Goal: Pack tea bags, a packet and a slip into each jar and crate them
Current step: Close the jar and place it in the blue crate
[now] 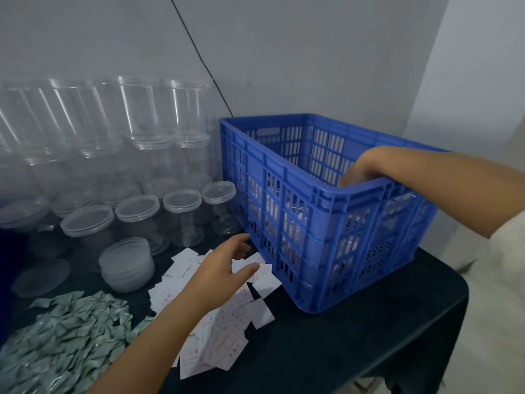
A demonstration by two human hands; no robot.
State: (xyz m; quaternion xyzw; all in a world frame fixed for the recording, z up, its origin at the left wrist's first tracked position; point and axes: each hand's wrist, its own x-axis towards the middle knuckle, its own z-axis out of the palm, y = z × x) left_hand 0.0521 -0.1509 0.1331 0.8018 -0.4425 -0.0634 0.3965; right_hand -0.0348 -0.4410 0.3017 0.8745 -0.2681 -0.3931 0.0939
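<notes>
Slips [216, 331] under left hand [224, 268]; right hand [360, 169] in crate [312, 223].

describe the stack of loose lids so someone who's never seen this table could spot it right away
Start at the blue crate and look left past the scattered white slips. The stack of lids sits in front of the capped clear jars. It alone is squat, frosted and has no jar beneath it.

Right hand [358, 168] reaches down inside a blue crate [326, 223] on a dark table [355, 336] — left hand [224, 268] hovers, fingers relaxed, over scattered white slips [216, 345].
</notes>
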